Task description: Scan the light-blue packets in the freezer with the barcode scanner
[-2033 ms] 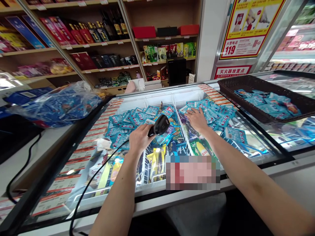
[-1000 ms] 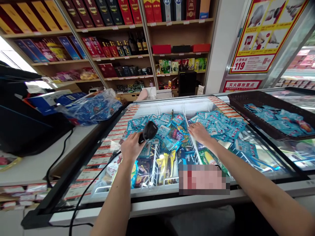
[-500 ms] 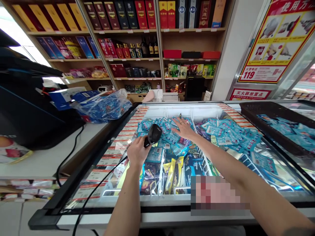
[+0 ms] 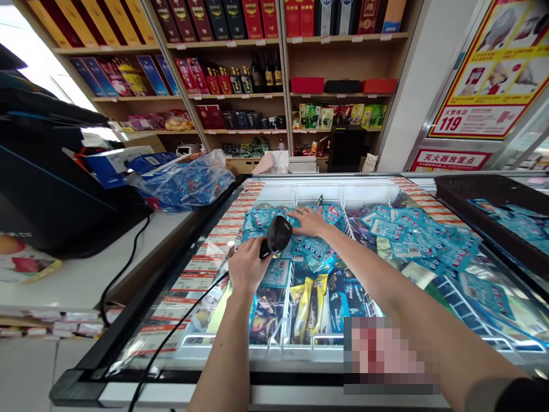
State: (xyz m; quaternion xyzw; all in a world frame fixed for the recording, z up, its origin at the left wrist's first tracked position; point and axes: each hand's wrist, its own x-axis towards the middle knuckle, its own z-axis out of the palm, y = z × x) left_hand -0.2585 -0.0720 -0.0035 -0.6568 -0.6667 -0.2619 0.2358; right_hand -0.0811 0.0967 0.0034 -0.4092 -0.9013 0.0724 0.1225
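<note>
My left hand (image 4: 249, 266) is wrapped around the handle of a black handheld barcode scanner (image 4: 278, 234), and a black cable runs from it down toward the lower left. The scanner's head points forward over many small flat light-blue packets (image 4: 315, 247). My right hand (image 4: 309, 222) lies on these packets with its fingers stretched out to the left, close to the scanner's head. Whether a packet is under its fingertips I cannot tell. A second spread of blue packets (image 4: 412, 232) lies to the right of my right forearm.
The packets lie over a glass-topped chest freezer (image 4: 171, 375) holding wire baskets and wrapped ice creams (image 4: 309, 309). A dark brown tray (image 4: 467, 189) with more packets stands at right. At left are a plastic bag of blue packets (image 4: 184, 183) and a black machine (image 4: 55, 171). Shelves stand behind.
My right hand has shifted left across the packets, closer to the scanner. The view has tilted and moved slightly; my left hand still grips the scanner.
</note>
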